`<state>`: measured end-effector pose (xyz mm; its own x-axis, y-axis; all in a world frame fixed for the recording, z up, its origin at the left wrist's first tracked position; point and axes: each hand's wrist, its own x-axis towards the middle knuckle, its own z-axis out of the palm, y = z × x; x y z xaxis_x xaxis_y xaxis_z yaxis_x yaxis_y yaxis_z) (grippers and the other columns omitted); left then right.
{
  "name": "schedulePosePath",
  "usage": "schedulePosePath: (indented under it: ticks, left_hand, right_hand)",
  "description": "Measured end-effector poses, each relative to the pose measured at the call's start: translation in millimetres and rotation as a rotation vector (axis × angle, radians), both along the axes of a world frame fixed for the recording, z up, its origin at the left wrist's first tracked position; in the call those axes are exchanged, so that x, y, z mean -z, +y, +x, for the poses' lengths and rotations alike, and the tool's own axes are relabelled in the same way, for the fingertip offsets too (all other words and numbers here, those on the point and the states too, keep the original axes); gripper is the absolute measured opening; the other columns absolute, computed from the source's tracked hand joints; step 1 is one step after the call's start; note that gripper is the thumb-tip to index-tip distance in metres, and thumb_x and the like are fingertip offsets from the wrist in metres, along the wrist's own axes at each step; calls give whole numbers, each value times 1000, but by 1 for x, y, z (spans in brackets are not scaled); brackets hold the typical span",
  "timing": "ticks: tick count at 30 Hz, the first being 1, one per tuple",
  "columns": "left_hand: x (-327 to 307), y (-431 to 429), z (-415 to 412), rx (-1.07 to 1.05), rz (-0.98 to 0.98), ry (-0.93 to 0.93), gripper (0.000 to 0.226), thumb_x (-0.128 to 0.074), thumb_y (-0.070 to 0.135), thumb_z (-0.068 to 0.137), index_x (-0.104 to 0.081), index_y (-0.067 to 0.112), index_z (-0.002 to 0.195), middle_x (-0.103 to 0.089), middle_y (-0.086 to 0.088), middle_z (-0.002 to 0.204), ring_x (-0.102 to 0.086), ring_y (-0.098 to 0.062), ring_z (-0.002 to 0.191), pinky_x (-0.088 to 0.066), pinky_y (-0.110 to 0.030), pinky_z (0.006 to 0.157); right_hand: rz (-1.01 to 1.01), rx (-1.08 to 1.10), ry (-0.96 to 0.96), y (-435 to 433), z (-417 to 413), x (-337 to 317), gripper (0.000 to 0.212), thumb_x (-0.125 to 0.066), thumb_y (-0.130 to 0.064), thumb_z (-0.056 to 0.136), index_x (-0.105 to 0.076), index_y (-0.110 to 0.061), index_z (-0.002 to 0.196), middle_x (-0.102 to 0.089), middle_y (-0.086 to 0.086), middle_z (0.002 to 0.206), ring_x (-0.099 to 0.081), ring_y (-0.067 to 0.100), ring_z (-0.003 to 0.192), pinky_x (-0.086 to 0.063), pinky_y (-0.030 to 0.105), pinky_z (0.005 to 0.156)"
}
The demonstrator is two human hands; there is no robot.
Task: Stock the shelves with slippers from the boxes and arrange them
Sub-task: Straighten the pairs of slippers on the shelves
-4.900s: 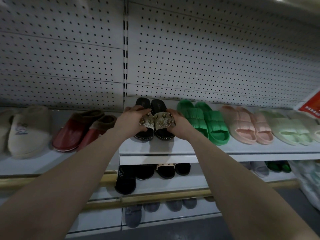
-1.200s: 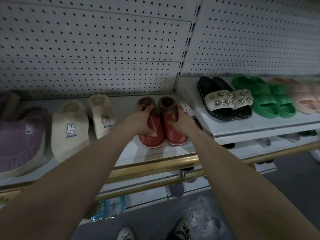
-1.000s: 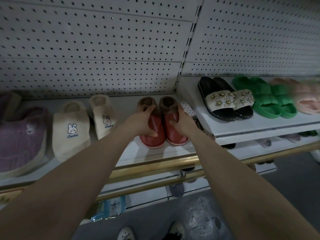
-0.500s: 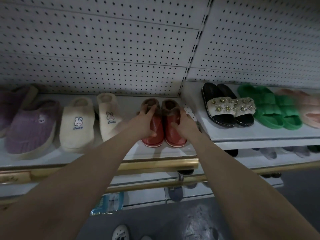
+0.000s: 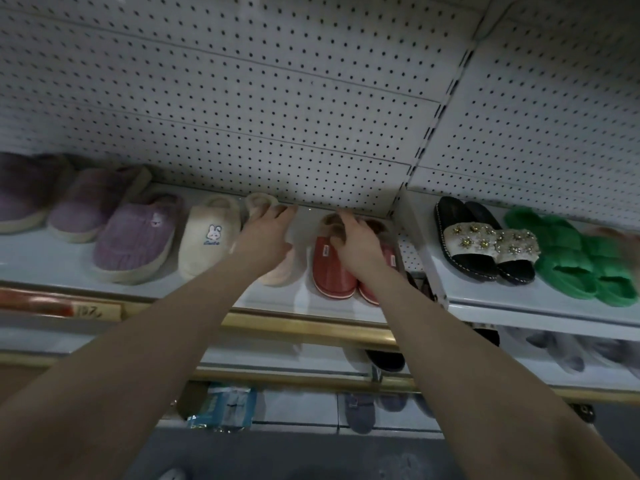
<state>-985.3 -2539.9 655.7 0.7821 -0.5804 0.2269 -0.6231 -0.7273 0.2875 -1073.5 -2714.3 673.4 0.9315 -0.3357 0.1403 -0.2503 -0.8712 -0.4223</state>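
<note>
At the right end of the lower white shelf [image 5: 41, 266], close against the upright that divides the two bays, stands the pair of glossy red slippers [image 5: 334, 268] with brown fur collars. Their toes point to the aisle and the two touch side by side. The right hand [image 5: 356, 242] lies over them with its fingers curled into the fur at the heel openings, holding the pair from above. The left hand [image 5: 268, 233] is straight-fingered and laid across the plain cream plush slipper [image 5: 277, 273] just beside the red pair, fingertips near the back wall. It grips nothing that I can see.

To do this step well, I judge the pair wants squaring: toes level with the shelf's front edge, soles flat, an even gap to the cream neighbour. The collars look soft, so a push from the heels should slide the pair better than a squeeze. The slipper under the left hand would then want lining up with its mate, the cream slipper with a stitched rabbit [image 5: 209, 237].

Farther left sit purple knitted slippers [image 5: 135, 237]. On the higher shelf to the right are black sandals with jewelled white straps [image 5: 485, 244] and puffy green slides [image 5: 581, 261]. Behind runs a white perforated back panel [image 5: 277, 116], and a brass-coloured rail [image 5: 311, 327] fronts the shelf. The tiers below hold darker slippers and a blue packet [image 5: 225, 407], all in dim light.
</note>
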Motion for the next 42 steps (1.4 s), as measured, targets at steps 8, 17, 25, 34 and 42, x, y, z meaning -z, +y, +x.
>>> schedulePosePath:
  ticks: [8, 17, 25, 34, 42]
  left_hand:
    - [6, 87, 49, -100, 142, 132, 95, -68, 49, 69, -25, 15, 147, -34, -17, 149, -30, -41, 136, -34, -51, 108]
    - [14, 116, 83, 34, 191, 285, 115, -83, 45, 65, -12, 16, 151, -17, -12, 155, -25, -39, 138, -33, -47, 107]
    - [14, 109, 95, 111, 190, 276, 119, -84, 42, 67, -8, 10, 153, -14, -12, 159, -23, -37, 141, -28, -42, 112]
    - [11, 97, 102, 169, 224, 271, 115, -86, 38, 63, -16, 18, 152, -13, -9, 158, -37, -36, 134, -37, -40, 105]
    - [11, 81, 92, 216, 235, 343, 122, -81, 59, 58, -15, 16, 151, -21, -13, 155, -29, -31, 139, -40, -41, 105]
  right_hand:
    - [20, -133, 101, 66, 55, 4, 67, -59, -39, 93, -30, -24, 152, -41, 19, 147, -42, 36, 133, -40, 39, 102]
    - [-23, -92, 316, 94, 114, 10, 66, -42, -44, 95, -19, -24, 153, -51, 12, 139, -32, 33, 136, -38, 45, 103]
    - [93, -17, 366, 96, 112, 25, 78, -61, -54, 86, -27, -18, 146, -54, 18, 127, -61, 37, 105, -49, 37, 84]
    - [159, 110, 303, 97, 86, 35, 80, -61, -58, 83, -25, -23, 144, -64, 14, 117, -64, 34, 101, -53, 41, 88]
    - [196, 199, 267, 98, 80, 34, 77, -60, -51, 89, -22, -21, 148, -60, 18, 123, -59, 39, 110, -48, 39, 86]
